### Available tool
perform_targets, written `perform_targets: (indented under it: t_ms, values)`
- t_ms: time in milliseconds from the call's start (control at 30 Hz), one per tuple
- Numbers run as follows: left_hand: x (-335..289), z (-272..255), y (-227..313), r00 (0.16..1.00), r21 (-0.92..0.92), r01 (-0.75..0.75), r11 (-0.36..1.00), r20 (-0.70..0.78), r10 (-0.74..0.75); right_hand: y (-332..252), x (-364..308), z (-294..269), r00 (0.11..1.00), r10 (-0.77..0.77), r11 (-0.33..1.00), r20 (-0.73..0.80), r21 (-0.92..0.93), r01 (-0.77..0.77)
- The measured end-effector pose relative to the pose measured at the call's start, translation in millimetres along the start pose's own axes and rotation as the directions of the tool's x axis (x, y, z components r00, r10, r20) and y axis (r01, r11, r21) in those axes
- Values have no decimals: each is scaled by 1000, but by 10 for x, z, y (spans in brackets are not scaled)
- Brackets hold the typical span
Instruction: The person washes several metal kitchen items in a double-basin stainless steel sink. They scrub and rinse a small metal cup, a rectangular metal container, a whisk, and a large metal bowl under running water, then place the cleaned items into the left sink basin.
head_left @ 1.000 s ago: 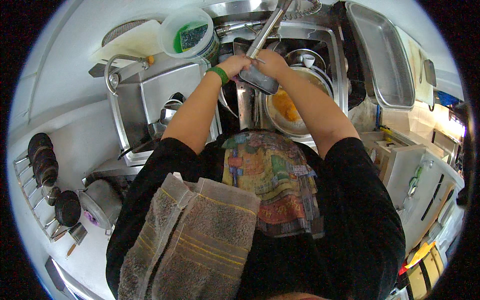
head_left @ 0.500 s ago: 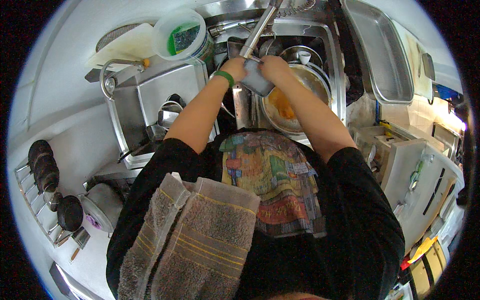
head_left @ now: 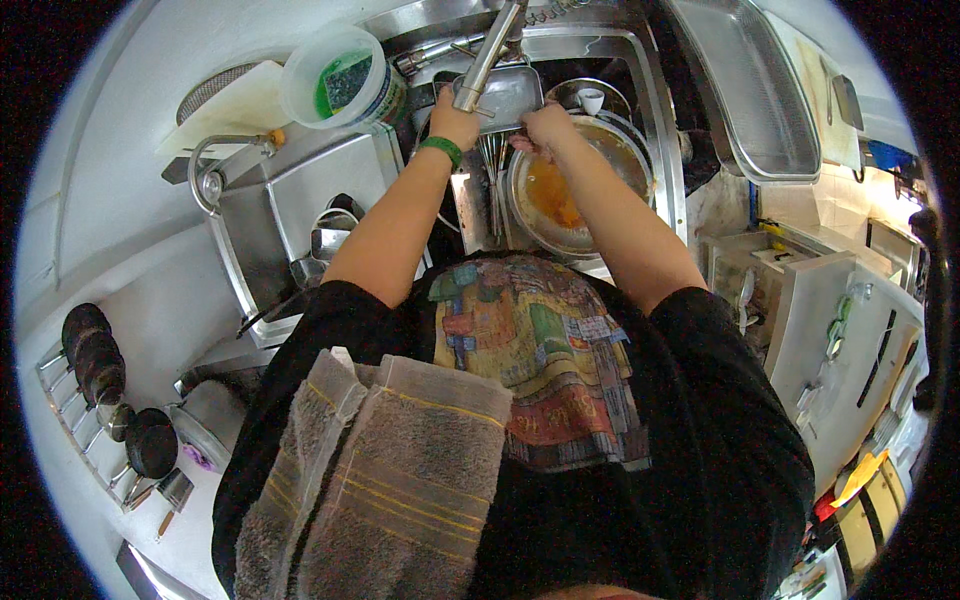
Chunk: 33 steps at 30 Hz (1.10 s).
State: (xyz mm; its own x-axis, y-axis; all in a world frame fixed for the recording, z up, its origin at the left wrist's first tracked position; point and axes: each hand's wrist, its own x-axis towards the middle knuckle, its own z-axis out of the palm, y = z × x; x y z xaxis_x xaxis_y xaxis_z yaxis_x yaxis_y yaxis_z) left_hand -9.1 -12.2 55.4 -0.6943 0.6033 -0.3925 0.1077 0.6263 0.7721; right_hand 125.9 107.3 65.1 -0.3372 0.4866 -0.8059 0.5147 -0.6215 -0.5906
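A small rectangular steel pan (head_left: 516,88) is over the sink, beneath the metal faucet spout (head_left: 484,66). My left hand (head_left: 455,124), with a green wristband, is closed on its left side, partly behind the spout. My right hand (head_left: 548,130) is closed at the pan's near right corner, its fingers curled under and partly hidden. Below the hands lie whisk-like metal utensils (head_left: 492,170). Beside them, under my right forearm, a large round pan (head_left: 532,222) holds orange-brown liquid. A small white cup (head_left: 591,101) sits in a bowl behind it.
At the left, a clear plastic bucket (head_left: 300,95) contains a green sponge. A steel basin (head_left: 335,170) with metal containers stands nearer me. A long steel tray (head_left: 745,95) lies right of the sink. Black pans (head_left: 92,350) hang on a rack at far left.
The steel pan has moved away from me and now lies flatter under the spout, uncovering the utensils below. My right hand's fingers have shifted toward its near corner.
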Motion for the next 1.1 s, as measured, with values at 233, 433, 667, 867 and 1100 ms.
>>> perform_targets:
  t_ms: [233, 433, 667, 867, 1100]
  values:
    - [-205, 45, -29, 919, -490, 370, 790, 321, -231, 159, 91, 95, 968, -210, 975, -136, -108, 196]
    - [-401, 37, 188, 986, -151, 21, 988, -158, -45, 235, 110, 599, 999, 21, 950, 48, 311, -35]
    - [-438, -32, 63, 943, 335, -285, 898, -72, 326, 38, 12, 633, 943, -198, 571, 267, 813, -111]
    - [-557, -90, 26, 647, 287, -760, 583, 249, 721, 122, 96, 340, 960, -81, 668, 268, 729, -147]
    - [-157, 95, 63, 808, 225, -580, 783, 34, 588, 268, 94, -16, 966, 31, 718, 258, 666, -201]
